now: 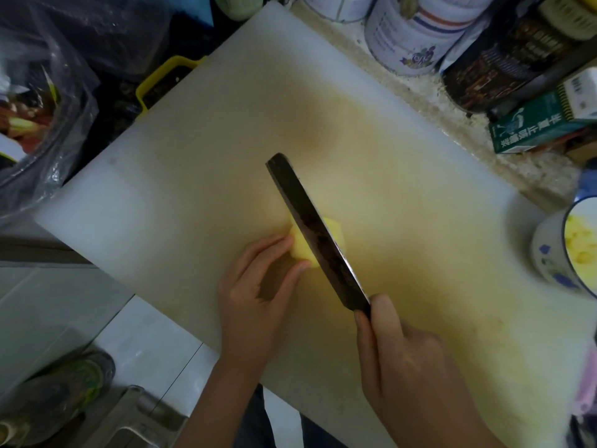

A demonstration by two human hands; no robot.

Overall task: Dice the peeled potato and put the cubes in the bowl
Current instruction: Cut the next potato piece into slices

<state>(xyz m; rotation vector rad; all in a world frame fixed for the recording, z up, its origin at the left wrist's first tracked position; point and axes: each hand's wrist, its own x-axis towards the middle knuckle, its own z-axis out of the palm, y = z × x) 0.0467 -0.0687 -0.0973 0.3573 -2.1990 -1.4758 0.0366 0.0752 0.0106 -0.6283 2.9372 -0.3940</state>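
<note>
1 peeled potato (299,251) lies near the middle of the white cutting board (226,124) on the tabletop (452,101), with 1 dark knife (310,221) set across its top. The left hand (255,292) pinches the potato's side between fingertips and thumb, and the right hand (397,347) is wrapped round the knife's handle. 1 blue-patterned bowl (549,253) at the board's right edge holds yellow cubes (581,240), too blurred to count.
</note>
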